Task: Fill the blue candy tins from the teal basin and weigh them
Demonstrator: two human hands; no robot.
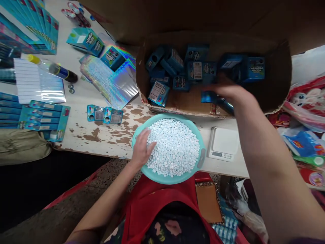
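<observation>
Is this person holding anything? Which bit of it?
I can't tell. The left grip lies over the left rim of the round turquoise plastic basin; the right grip, blurred, is among small blue cardboard boxes.

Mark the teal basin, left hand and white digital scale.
Teal basin (175, 180): head view, near rim.
Left hand (140, 150): head view, back of the hand.
White digital scale (223, 139): head view, top plate.

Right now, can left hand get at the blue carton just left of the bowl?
Probably yes: the left hand is at the left rim of the bowl, with only worn tabletop from there to the carton.
</observation>
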